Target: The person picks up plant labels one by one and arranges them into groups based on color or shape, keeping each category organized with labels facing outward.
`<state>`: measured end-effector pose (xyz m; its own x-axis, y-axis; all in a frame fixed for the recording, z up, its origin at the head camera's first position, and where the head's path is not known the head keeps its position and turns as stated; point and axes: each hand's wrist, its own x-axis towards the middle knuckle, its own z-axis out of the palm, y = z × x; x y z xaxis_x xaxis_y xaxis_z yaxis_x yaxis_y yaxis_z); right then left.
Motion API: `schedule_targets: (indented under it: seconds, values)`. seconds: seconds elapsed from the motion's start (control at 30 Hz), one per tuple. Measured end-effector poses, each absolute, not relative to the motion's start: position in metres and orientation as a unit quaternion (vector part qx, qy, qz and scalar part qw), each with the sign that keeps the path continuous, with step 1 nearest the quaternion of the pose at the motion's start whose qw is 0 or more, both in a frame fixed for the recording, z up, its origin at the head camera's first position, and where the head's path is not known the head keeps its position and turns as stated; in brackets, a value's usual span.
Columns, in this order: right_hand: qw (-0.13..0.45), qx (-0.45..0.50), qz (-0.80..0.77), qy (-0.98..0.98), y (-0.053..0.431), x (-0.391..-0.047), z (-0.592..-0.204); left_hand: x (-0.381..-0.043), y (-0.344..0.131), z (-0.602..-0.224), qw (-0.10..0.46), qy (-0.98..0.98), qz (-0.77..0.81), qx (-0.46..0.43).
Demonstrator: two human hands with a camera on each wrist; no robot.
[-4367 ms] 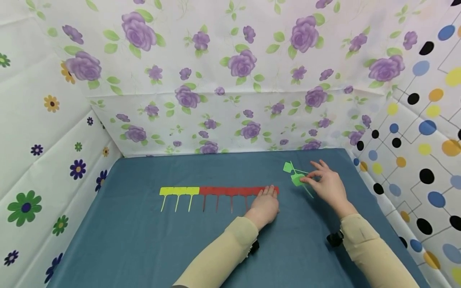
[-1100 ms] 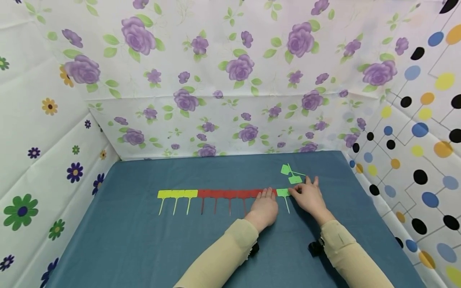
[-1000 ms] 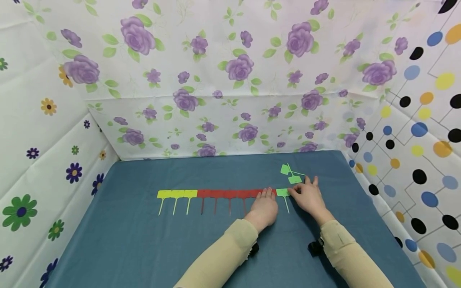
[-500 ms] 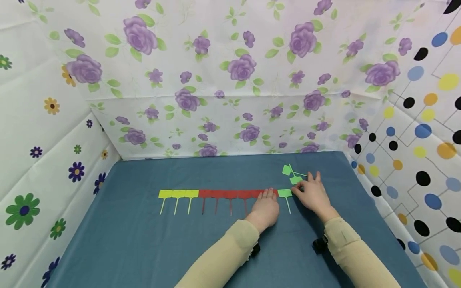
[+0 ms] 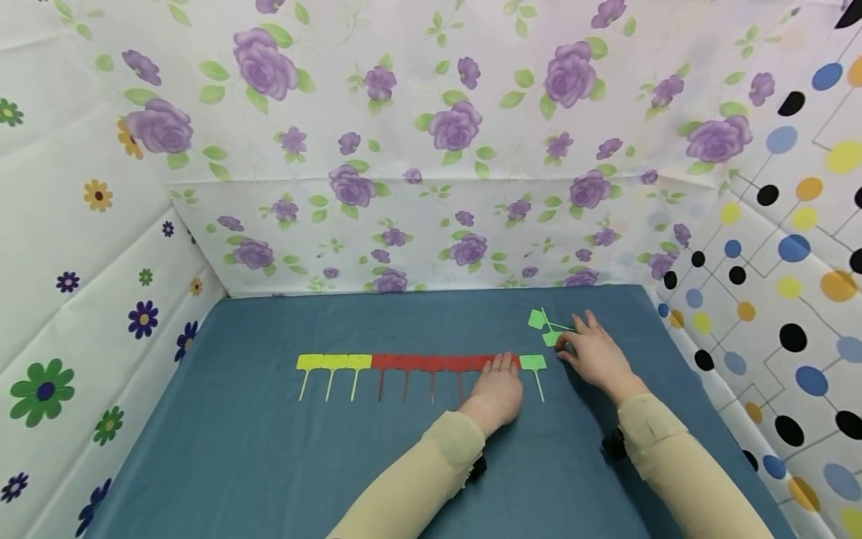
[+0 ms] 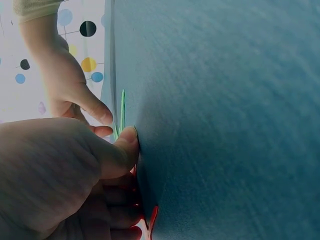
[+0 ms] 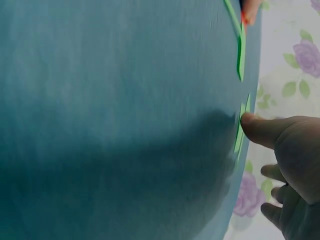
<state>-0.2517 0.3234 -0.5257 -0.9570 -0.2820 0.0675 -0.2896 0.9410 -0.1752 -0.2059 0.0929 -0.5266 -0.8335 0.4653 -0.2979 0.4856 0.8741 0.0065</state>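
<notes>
In the head view my left hand point(image 5: 497, 393) lies with straight fingers on the right end of a row of red T-shaped plant labels point(image 5: 420, 363), partly hiding the last ones. A green plant label point(image 5: 532, 362) continues the row on the right. Three yellow plant labels point(image 5: 334, 361) form its left end. My right hand point(image 5: 595, 358) has thumb and forefinger bent together right at the edge of a loose green label point(image 5: 552, 339). In the right wrist view its thumb point(image 7: 257, 127) overlaps that label; whether the fingers grip it I cannot tell. Another loose green label point(image 5: 536, 319) lies crossed with it.
Blue-grey cloth point(image 5: 236, 449) covers the table. A flowered sheet point(image 5: 417, 232) stands along the back edge, another flowered sheet point(image 5: 87, 314) on the left and a dotted sheet point(image 5: 774, 299) on the right. A small black camera point(image 5: 613, 443) sits at the right wrist.
My right hand brought a green label to the row's right end, let go of it there and moved up and right to the loose green labels. The left hand has stayed on the red ones.
</notes>
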Motion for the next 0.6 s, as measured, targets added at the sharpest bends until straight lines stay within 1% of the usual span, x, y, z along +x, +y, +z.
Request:
schedule_targets:
  seconds: [0.2,0.5,0.6]
  values:
    - [0.015,0.191,0.078,-0.978,0.331,-0.26,-0.521,-0.204,0.093,-0.527,0.145,0.958,-0.036,0.246]
    - [0.036,0.258,0.049,-0.964,0.333,-0.276,-0.519,-0.204,0.092,-0.529,0.142,0.957,-0.039,0.25]
    - [0.035,0.275,0.033,-0.96,0.334,-0.283,-0.517,-0.203,0.091,-0.529,0.136,0.956,-0.045,0.254]
